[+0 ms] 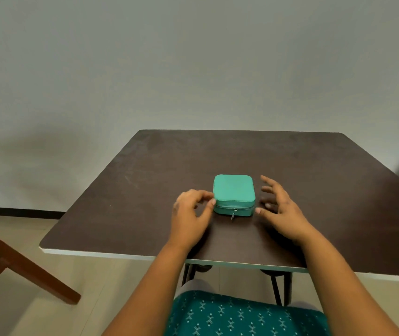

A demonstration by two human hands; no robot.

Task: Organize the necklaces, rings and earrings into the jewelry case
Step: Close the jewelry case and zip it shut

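Observation:
A small teal jewelry case (234, 191) lies zipped shut in the middle of the dark brown table (315, 190), its metal zipper pull (234, 213) hanging at the near side. My left hand (190, 215) is just left of the case, fingers loosely curled, with the thumb and fingertips touching its left edge. My right hand (279, 209) hovers just right of the case with spread, relaxed fingers, the thumb close to the near right corner. No necklaces, rings or earrings are in sight.
A wooden chair frame (21, 265) stands at the lower left, off the table. The table's near edge (121, 255) has a white rim. A grey wall rises behind the table. My lap in teal patterned cloth (242, 316) is below the edge.

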